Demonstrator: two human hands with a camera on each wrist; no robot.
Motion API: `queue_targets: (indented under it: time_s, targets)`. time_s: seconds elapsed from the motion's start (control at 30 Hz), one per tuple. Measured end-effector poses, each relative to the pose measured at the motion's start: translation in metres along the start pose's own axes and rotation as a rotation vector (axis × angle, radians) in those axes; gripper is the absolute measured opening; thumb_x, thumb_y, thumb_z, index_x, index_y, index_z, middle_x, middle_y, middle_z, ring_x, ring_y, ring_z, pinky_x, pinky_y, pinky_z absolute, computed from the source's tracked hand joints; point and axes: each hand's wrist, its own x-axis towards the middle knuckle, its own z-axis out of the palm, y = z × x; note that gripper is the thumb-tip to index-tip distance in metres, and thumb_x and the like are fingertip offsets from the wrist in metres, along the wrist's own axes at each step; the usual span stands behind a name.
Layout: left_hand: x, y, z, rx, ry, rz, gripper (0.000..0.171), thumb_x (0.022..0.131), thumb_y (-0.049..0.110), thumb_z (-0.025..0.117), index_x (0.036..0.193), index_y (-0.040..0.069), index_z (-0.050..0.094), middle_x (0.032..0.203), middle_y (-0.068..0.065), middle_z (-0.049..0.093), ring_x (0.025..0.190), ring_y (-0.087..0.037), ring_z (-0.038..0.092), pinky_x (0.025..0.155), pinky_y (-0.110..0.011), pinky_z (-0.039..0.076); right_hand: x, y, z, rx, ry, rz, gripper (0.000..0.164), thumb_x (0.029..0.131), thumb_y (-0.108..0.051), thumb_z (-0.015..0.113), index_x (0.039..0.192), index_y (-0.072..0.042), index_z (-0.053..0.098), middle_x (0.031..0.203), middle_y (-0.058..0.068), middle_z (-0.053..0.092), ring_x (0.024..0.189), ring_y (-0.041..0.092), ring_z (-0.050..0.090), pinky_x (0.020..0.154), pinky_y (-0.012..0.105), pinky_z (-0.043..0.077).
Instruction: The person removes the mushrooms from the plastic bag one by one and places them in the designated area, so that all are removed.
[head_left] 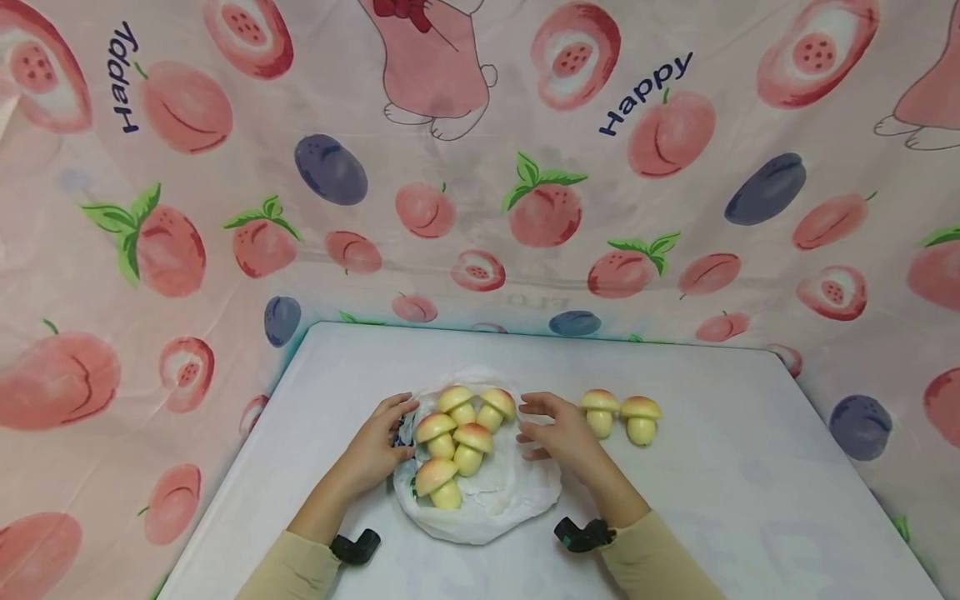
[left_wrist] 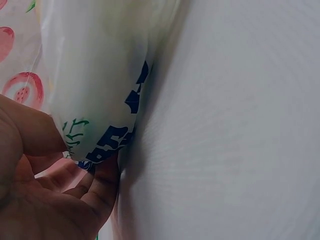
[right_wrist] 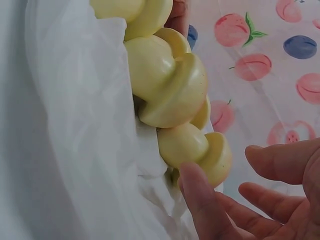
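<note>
Several yellow toy mushrooms with reddish-tinged caps sit in the open mouth of a white plastic bag on the table. At the bag's left side, my left hand holds its edge between thumb and fingers; blue and green print shows on the bag in the left wrist view. My right hand is at the bag's right side, fingers spread and holding nothing. In the right wrist view its fingertips come close to a toy mushroom at the bag's opening.
Two more toy mushrooms, a left one and a right one, stand beside each other to the right of my right hand. The white table ends at a peach-printed cloth behind it and on both sides.
</note>
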Motion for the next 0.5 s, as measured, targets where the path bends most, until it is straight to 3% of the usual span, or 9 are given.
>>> queue_targets:
  time_s: [0.5]
  targets:
    - [0.000,-0.001,0.000,0.014,0.001,0.005,0.077,0.092,-0.010,0.075,0.161,0.012,0.050,0.176,-0.006,0.032,0.151,-0.045,0.049,0.118,-0.060,0.049,0.013,0.001,0.012,0.010,0.022,0.007,0.051,0.099,-0.005,0.071,0.149,-0.005,0.059,0.148,0.021,0.065,0.097,0.029,0.080,0.066,0.038,0.068]
